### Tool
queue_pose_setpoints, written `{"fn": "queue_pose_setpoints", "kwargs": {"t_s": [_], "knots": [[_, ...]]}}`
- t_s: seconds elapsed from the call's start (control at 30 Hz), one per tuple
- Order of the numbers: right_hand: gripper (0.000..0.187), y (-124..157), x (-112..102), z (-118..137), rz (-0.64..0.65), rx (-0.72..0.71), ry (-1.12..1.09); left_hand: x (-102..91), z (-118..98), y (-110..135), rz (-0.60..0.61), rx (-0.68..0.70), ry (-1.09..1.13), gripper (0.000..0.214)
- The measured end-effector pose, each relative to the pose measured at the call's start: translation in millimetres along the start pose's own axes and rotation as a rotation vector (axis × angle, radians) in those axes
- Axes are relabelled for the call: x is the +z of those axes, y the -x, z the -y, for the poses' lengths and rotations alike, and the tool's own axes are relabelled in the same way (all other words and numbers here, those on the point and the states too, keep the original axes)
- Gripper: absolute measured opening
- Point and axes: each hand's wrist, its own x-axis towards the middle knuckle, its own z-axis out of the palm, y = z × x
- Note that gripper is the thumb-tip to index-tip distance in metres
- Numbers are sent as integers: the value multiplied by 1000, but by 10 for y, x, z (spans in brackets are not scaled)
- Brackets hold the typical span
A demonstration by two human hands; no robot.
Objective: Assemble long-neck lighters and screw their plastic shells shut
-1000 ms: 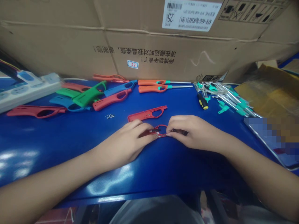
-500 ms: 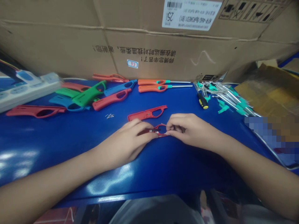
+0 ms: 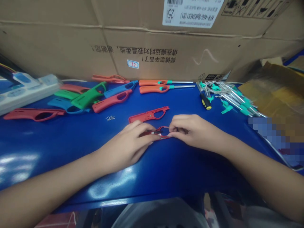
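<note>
left hand (image 3: 128,144) and right hand (image 3: 192,131) are pinching a red shell half (image 3: 163,133), its mate (image 3: 148,115) lying unjoined just behind, two orange lighters (image 3: 154,86) lying assembled beyond.

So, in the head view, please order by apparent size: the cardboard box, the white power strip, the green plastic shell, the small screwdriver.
cardboard box
white power strip, though the frame edge cuts it
green plastic shell
small screwdriver

Small assembly workshop: blue tabletop (image 3: 47,142) strewn with lighter shells (image 3: 87,96), screwdriver (image 3: 204,102), shipping carton (image 3: 71,41) behind.
</note>
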Motion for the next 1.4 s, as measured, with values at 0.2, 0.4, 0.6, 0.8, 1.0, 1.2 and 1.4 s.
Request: {"fn": "queue_pose_setpoints", "kwargs": {"t_s": [0.2, 0.4, 0.6, 0.8, 1.0, 1.2, 1.4], "knots": [[11, 11, -12, 9, 6, -12, 30, 10, -9, -11, -8, -8, 2, 33], [11, 18, -26, 8, 37, -25, 46, 29, -9, -15, -50, -11, 73, 36], [12, 12, -20, 12, 42, -27, 65, 31, -34, -20, -29, -66, 125, 35], [12, 24, -28, 39, 26, -34, 107, 33, -58, -17, -37, -101, 160, 34], [12, 31, -30, 63, 23, -34, 126, 41, -82, -5, -59, -98, 135, 34], [14, 32, -63, 27, 59, -66, 114, 28, -44, -15, -28, -50, 59, 34], [12, 61, -102, -15, 74, -108, 77, 24, -15, -5, -55, -28, 64, 32]]}}
